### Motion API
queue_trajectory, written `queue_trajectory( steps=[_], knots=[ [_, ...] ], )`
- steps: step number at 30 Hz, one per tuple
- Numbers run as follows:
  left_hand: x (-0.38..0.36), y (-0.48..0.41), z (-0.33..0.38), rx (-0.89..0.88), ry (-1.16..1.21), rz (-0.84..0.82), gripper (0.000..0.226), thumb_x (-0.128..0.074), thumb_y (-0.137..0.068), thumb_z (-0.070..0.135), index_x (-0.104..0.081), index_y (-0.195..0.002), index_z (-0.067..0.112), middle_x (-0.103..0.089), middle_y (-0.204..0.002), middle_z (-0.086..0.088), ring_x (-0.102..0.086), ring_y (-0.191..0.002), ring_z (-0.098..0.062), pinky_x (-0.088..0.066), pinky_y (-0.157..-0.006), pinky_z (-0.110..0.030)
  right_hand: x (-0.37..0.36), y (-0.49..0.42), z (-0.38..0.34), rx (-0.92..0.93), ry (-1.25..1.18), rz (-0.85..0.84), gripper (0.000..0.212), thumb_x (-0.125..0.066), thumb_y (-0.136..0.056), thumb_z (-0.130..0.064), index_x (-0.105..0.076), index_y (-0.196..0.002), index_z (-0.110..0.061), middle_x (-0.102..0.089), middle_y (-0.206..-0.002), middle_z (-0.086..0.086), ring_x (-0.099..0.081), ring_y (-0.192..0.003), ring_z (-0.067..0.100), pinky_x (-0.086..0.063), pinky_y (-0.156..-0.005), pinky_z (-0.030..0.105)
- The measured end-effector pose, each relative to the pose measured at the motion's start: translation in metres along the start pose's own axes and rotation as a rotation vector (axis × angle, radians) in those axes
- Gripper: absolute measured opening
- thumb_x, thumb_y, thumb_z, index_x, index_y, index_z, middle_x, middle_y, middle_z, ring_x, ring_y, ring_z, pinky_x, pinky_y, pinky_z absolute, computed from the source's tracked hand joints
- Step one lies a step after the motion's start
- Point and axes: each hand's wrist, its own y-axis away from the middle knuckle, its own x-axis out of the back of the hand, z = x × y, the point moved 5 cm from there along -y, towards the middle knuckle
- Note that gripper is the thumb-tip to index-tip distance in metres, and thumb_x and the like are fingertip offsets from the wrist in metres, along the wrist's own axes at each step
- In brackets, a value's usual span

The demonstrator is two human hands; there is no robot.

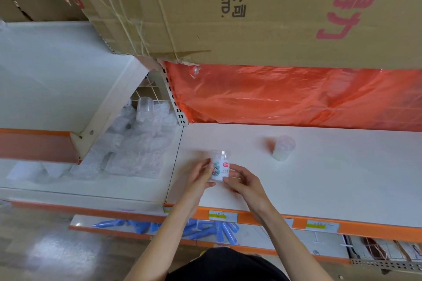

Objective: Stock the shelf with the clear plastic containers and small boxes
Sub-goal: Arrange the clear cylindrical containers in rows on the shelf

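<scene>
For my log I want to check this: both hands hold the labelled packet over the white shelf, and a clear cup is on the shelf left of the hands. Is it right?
Not quite: in the head view the cup is on the shelf right of the hands, not left. The rest holds: the left hand and right hand both hold the packet over the shelf.

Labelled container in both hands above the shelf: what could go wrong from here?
1. The labelled container is pinched only by fingertips of the left hand and right hand; it might slip.
2. The clear cup sits loose nearby on the shelf; a reach past could tip it.
</scene>
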Motion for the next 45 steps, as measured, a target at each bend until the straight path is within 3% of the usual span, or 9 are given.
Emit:
queue_trajectory(
  steps=[10, 13, 18, 21, 23, 27, 29, 34, 45],
  knots=[
    [0.008, -0.003, 0.003, -0.077, -0.076, 0.023, 0.021, -0.046, -0.101, 0.031, -0.062, -0.115, 0.030, -0.069, -0.113, 0.006, -0.063, -0.105, -0.007, -0.051, -0.083, -0.016, -0.007, -0.012, 0.003, 0.000, 0.042, -0.038, 0.039, -0.077, -0.083, -0.018, -0.067, -0.120, -0.020, -0.074, -0.107, 0.003, -0.068, -0.105, 0.019, -0.052, -0.097, 0.035],
    [0.013, -0.009, 0.002, -0.066, -0.103, 0.037, 0.031, -0.045, -0.101, 0.035, -0.060, -0.126, 0.024, -0.066, -0.121, 0.005, -0.060, -0.111, -0.008, -0.048, -0.082, -0.011, -0.010, -0.016, 0.000, 0.015, 0.042, -0.036, 0.039, -0.077, -0.082, -0.014, -0.067, -0.120, -0.017, -0.075, -0.105, 0.003, -0.068, -0.104, 0.017, -0.052, -0.096, 0.030],
    [0.020, -0.024, 0.000, -0.126, -0.231, 0.019, 0.027, -0.040, -0.103, 0.039, -0.061, -0.119, 0.036, -0.064, -0.119, 0.018, -0.055, -0.110, 0.013, -0.041, -0.092, -0.008, -0.014, -0.030, -0.004, 0.037, 0.030, -0.003, 0.040, -0.078, -0.081, -0.009, -0.066, -0.118, -0.016, -0.076, -0.101, 0.001, -0.070, -0.100, 0.014, -0.051, -0.085, 0.018],
    [0.044, -0.041, -0.012, -0.279, -0.678, 0.210, 0.035, -0.044, -0.103, 0.030, -0.054, -0.135, 0.022, -0.051, -0.142, 0.009, -0.042, -0.135, -0.008, -0.031, -0.112, -0.026, -0.013, -0.048, -0.005, 0.047, 0.062, 0.067, 0.040, -0.080, -0.079, -0.010, -0.067, -0.116, -0.016, -0.076, -0.102, 0.002, -0.070, -0.099, 0.014, -0.052, -0.085, 0.018],
    [0.056, -0.051, -0.024, -0.248, -1.024, 0.316, 0.047, -0.038, -0.101, 0.033, -0.041, -0.146, 0.020, -0.030, -0.157, 0.004, -0.022, -0.146, -0.013, -0.015, -0.117, -0.030, -0.009, -0.066, -0.006, 0.050, 0.097, 0.121, 0.040, -0.081, -0.078, -0.009, -0.065, -0.114, -0.016, -0.075, -0.104, 0.004, -0.069, -0.097, 0.015, -0.051, -0.080, 0.014],
    [0.053, -0.063, -0.029, -0.267, -1.330, 0.270, 0.077, 0.002, -0.088, 0.053, -0.023, -0.154, 0.023, -0.009, -0.163, 0.001, -0.005, -0.151, -0.018, -0.002, -0.118, -0.035, -0.007, -0.106, -0.008, 0.062, 0.284, 0.164, 0.051, -0.084, -0.077, -0.026, -0.062, -0.123, -0.020, -0.072, -0.111, 0.000, -0.067, -0.099, 0.013, -0.050, -0.087, 0.019],
    [0.051, -0.066, -0.031, -0.256, -1.403, 0.265, 0.078, 0.007, -0.088, 0.053, -0.019, -0.155, 0.023, -0.006, -0.163, 0.000, -0.003, -0.151, -0.020, -0.003, -0.119, -0.040, -0.008, -0.123, -0.009, 0.056, 0.358, 0.179, 0.059, -0.083, -0.078, -0.031, -0.059, -0.131, -0.020, -0.069, -0.113, -0.003, -0.065, -0.098, 0.013, -0.049, -0.090, 0.022],
    [0.052, -0.069, -0.033, -0.278, -1.392, 0.295, 0.064, -0.018, -0.096, 0.050, -0.041, -0.146, 0.019, -0.030, -0.158, -0.004, -0.025, -0.147, -0.025, -0.020, -0.117, -0.046, -0.019, -0.150, -0.014, 0.107, 0.509, 0.156, 0.053, -0.076, -0.085, -0.035, -0.061, -0.132, -0.020, -0.067, -0.105, -0.007, -0.059, -0.082, 0.003, -0.043, -0.073, 0.010],
    [0.054, -0.072, -0.040, -0.325, -1.370, 0.329, 0.058, -0.028, -0.097, 0.047, -0.041, -0.146, 0.020, -0.031, -0.157, -0.004, -0.024, -0.147, -0.025, -0.021, -0.117, -0.047, -0.047, -0.198, -0.017, 0.194, 0.716, 0.175, 0.054, -0.076, -0.072, -0.056, -0.063, -0.117, -0.029, -0.068, -0.106, -0.006, -0.061, -0.092, 0.016, -0.052, -0.081, 0.037]
  ],
)
